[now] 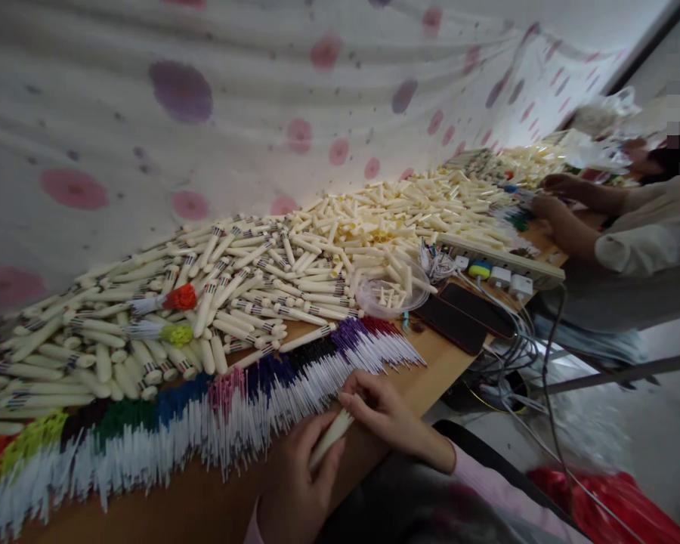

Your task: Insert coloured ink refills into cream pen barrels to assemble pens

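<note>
My left hand (303, 476) is closed around a cream-coloured pen barrel (333, 437) near the table's front edge. At the barrel's upper end, the fingers of my right hand (382, 412) are pinched together, touching it; any small part between the fingertips is hidden. Just beyond my hands lies a long row of pen refills (227, 423) with white tubes and coloured ends, sorted by colour from orange and yellow to purple and dark red. Behind the row, a heap of multicolour pens (204, 302) covers the table.
A clear plastic tub (368, 295) holds small cream parts. Dark phones (450, 325) lie near a power strip (504, 261) with plugs and cables. Empty-looking cream barrels (397, 211) are piled farther back. Another person's hands (555, 196) work at the far right. A red bag (612, 502) sits below.
</note>
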Demonstrator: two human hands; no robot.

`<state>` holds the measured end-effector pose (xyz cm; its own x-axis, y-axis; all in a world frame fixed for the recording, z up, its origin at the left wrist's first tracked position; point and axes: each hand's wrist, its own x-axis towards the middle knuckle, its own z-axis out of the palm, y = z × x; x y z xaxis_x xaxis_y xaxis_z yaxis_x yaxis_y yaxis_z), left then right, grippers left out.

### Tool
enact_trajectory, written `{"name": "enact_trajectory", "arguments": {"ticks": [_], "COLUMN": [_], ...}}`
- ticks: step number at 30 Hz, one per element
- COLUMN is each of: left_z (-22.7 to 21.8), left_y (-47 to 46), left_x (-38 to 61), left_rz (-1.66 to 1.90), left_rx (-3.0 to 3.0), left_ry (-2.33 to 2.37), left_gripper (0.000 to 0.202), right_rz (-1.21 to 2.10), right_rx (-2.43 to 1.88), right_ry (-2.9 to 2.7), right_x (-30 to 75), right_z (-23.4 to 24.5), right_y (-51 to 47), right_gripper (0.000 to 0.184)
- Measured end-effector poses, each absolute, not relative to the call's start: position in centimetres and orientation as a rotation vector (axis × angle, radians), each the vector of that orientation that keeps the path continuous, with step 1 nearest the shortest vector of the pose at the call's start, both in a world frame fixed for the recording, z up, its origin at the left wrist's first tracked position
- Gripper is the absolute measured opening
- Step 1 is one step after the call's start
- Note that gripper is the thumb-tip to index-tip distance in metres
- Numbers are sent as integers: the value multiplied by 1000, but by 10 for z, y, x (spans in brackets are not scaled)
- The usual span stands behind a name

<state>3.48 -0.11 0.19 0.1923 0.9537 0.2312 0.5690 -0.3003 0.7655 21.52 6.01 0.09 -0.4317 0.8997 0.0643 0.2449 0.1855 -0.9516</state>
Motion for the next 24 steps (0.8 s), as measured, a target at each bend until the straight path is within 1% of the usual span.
{"name": "enact_trajectory", "arguments": {"ticks": [2,5,9,12,14,19,24], "left_z": [-8,-15,-11,-4,-2,-2,-6], "left_y": [-2,-5,-9,-11,-10,-6,-1], "left_x": [38,43,46,49,49,49,48], "left_rz": [1045,1135,952,823,786,803,847], "left_rx": [1952,1934,1883,1738,1667,1714,1933], "left_ry": [1402,1416,1469,1482,1451,1452,1427], "left_gripper": [23,19,17,30,35,27,21], "right_rz": [1289,1293,1271,1210,1169,1083,1036], "right_rx": [-1099,-1105,-1093,-1087,-1093,-1065,-1010], "right_ry": [-1826,-1840,-1917,-1945,-1959,-2017,-2040], "right_x": [216,218,220,223,225,230,233], "right_z": [-7,-8,-6,-6,-5,-2,-6], "right_y": [59,58,59,58,57,59,62], "right_gripper": [42,44,42,41,41,38,34]}}
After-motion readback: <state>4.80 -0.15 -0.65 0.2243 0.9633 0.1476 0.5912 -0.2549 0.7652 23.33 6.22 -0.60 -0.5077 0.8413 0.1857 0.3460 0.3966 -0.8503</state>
